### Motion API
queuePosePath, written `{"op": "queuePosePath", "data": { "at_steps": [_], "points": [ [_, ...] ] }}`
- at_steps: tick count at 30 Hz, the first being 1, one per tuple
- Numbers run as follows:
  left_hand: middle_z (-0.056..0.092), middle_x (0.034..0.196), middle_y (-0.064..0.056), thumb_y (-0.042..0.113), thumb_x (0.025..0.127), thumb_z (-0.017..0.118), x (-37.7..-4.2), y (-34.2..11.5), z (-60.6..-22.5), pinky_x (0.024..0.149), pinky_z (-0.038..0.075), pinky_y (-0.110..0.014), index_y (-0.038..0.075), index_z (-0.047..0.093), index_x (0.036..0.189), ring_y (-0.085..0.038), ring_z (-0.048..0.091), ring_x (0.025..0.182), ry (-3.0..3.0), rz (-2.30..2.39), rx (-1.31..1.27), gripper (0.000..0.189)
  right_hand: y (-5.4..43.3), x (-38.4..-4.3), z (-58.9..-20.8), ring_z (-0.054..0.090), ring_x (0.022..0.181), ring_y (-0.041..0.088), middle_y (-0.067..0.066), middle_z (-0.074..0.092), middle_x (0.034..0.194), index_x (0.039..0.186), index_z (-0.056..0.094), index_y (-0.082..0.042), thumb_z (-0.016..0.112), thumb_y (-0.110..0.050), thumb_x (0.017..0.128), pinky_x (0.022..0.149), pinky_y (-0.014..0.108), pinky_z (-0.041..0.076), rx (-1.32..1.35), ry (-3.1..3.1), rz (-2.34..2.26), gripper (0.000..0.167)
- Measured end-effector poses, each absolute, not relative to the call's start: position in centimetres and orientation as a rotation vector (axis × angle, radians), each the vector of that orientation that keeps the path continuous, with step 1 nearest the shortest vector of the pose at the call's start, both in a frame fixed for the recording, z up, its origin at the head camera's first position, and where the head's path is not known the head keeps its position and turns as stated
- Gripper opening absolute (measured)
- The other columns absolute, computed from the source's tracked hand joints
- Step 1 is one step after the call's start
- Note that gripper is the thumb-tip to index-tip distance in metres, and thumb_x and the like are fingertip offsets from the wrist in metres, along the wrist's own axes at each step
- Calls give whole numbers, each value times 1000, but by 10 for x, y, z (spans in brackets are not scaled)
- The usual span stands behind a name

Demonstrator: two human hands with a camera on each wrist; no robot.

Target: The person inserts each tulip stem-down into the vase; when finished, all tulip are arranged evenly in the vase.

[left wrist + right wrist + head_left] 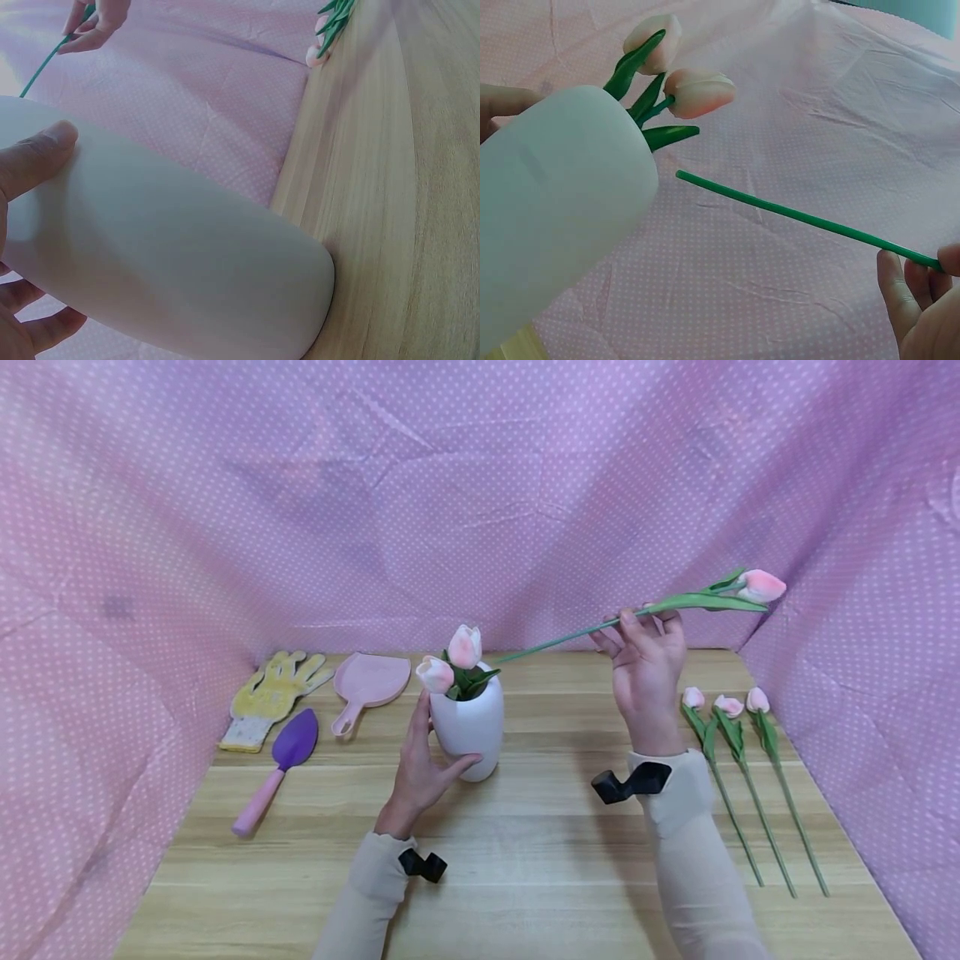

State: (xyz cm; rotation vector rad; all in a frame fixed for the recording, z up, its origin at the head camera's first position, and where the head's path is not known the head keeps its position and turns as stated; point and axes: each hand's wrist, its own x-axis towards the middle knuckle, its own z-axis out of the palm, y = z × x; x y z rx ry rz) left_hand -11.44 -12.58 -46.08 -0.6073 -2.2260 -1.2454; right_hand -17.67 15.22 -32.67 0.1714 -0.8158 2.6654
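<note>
You are gripping the white vase with your left hand while your right hand, farther right, is pinching a green tulip stem.

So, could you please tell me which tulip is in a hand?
The tulip in the right hand, its stem outside the vase; two others stand inside, three lie on the table.

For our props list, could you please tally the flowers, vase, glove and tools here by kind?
Tulips: 6 (2 in the vase, 1 in the right hand, 3 on the table)
Vase: 1
Glove: 1
Trowel: 1
Dustpan: 1
Total: 10
</note>
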Motion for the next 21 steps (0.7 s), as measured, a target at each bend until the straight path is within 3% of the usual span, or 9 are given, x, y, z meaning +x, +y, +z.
{"op": "queuePosePath", "data": {
  "at_steps": [12, 21],
  "points": [
    [33, 156, -32, 1, 63, 93, -114, -125, -461, 100, 52, -62, 4, 11, 159, -49, 44, 136, -2229, -1256, -602, 128, 125, -177, -322, 70, 77, 19, 7, 65, 83, 97, 54, -8, 67, 9, 89, 64, 34, 65, 268, -1036, 2551, 23],
    [33, 156, -32, 1, 62, 93, -114, -125, -461, 100, 52, -62, 4, 10, 160, -49, 44, 136, -2228, -1249, -606, 128, 107, -175, -321, 70, 77, 17, 3, 66, 84, 98, 55, -12, 58, 16, 91, 67, 33, 65, 360, -1163, 2471, 28]
  ]
}}
